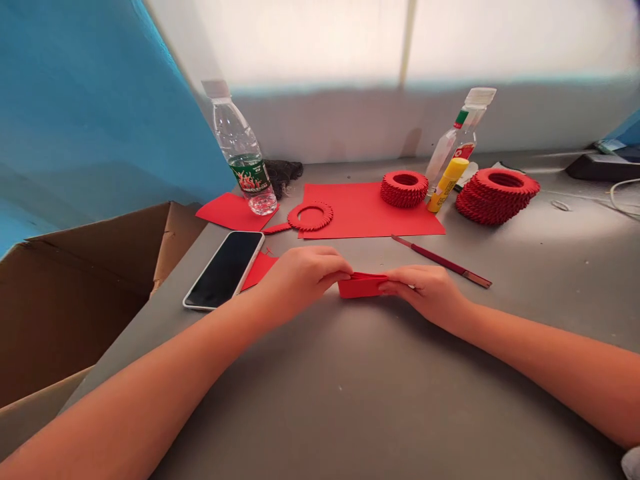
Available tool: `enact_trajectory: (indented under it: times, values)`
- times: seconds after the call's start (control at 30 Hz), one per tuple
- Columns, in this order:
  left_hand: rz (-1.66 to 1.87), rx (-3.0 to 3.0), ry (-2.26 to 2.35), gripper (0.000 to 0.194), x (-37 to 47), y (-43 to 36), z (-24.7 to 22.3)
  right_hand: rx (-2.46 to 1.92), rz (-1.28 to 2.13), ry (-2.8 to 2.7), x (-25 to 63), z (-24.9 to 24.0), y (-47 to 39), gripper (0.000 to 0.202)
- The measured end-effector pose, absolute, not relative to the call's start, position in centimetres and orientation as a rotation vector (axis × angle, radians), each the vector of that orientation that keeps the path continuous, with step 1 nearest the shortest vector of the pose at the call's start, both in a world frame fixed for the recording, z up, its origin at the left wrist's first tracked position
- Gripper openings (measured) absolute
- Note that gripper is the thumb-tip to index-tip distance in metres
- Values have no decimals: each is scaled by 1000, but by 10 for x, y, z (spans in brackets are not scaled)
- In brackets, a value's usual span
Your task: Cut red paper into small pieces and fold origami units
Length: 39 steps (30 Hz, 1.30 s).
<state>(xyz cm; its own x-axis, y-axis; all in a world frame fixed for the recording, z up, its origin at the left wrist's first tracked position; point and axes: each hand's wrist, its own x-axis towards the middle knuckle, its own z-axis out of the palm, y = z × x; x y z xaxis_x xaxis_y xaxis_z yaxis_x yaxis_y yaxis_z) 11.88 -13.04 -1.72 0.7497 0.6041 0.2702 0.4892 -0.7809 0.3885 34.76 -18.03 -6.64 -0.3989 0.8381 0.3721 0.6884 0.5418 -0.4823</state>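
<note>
A small folded piece of red paper [363, 287] is held on edge just above the grey table, its layers slightly apart along the top. My left hand [313, 275] pinches its left end between thumb and fingers. At the right end, the thumb and fingers of my right hand [427, 288] are closed on it too. Behind my right hand lies a dark red craft knife [440, 259]. Beyond my hands a large red paper sheet [350, 207] lies flat, with a toothed red paper ring [327, 217] at its left edge.
Stacks of red paper rings [404, 195] [493, 203] stand behind, beside a yellow glue stick [450, 183] and a clear bottle [473, 127]. A water bottle [250, 177] and a phone [225, 270] are on the left. An open cardboard box [90, 240] adjoins the table's left edge.
</note>
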Motion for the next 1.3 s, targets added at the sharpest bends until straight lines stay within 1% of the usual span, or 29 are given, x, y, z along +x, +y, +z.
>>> enact_trajectory:
  times: [0.13,0.3,0.4,0.5,0.53,0.63,0.73,0.9,1.0,1.17,1.3]
  values:
    - [504,2744,869,23,119,-133,-13,-1205,280,-2214,346,-65,-181,22]
    - [485,2742,836,21,118,-136,-11,-1184,379,-2201,345,-62,-182,20]
    - [540,2461,886,22,119,-134,-17,-1211,388,-2150,345,-62,-182,21]
    - [537,2085,878,37,122,-132,-28,-1260,372,-2072,346,-62,-183,21]
    - [531,2031,857,39,123,-133,-32,-1260,348,-2063,346,-62,-183,21]
    - [522,2038,853,23,126,-134,-37,-1196,221,-2083,345,-59,-185,20]
    - [564,2104,876,17,126,-136,-36,-1118,111,-2103,344,-57,-186,21]
    - [739,2216,814,18,125,-139,-38,-966,-97,-2101,344,-55,-187,16]
    - [888,2297,745,18,125,-140,-40,-881,-167,-2105,344,-52,-188,22]
    - [932,2354,683,26,125,-137,-43,-867,-171,-2079,344,-50,-189,27]
    - [832,2254,751,23,125,-136,-45,-950,-42,-2052,344,-52,-188,22]
